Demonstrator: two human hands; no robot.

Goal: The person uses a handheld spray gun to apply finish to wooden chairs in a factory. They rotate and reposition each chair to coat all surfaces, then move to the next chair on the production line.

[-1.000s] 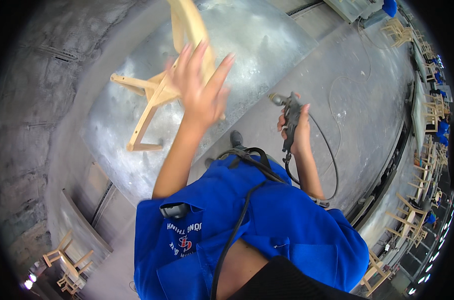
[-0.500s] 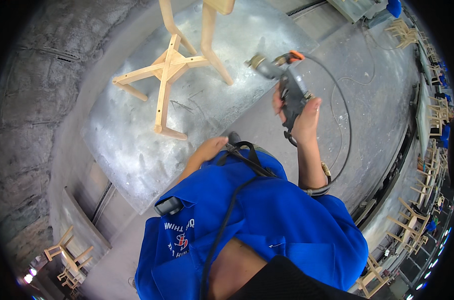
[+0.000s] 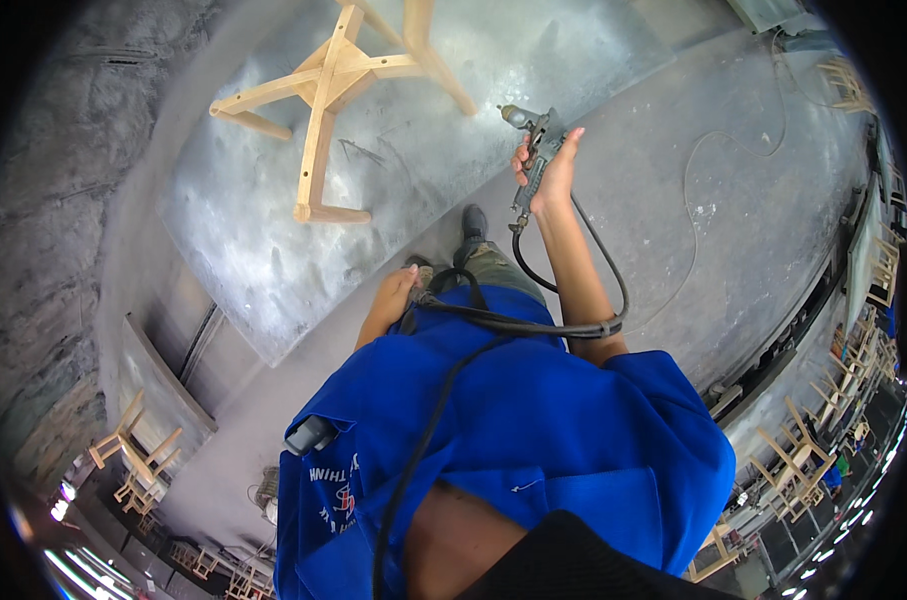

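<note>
The right hand (image 3: 551,175) grips a spray gun (image 3: 531,150) aimed at the far wooden stool (image 3: 338,95); the left hand (image 3: 395,292) hangs loosely curled, holding nothing, beside the hose (image 3: 503,325).

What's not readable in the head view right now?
- Wooden chair: upper part cut off by the top edge.
- Left hand: fingers tucked behind the black hose and blue shirt; grip unclear.
- Spray gun in the right hand: the palm hides the trigger.
- Hose's lower end: runs out of frame at the bottom edge.
- Stacked chairs at the right rim: too small and bent to count.
</note>
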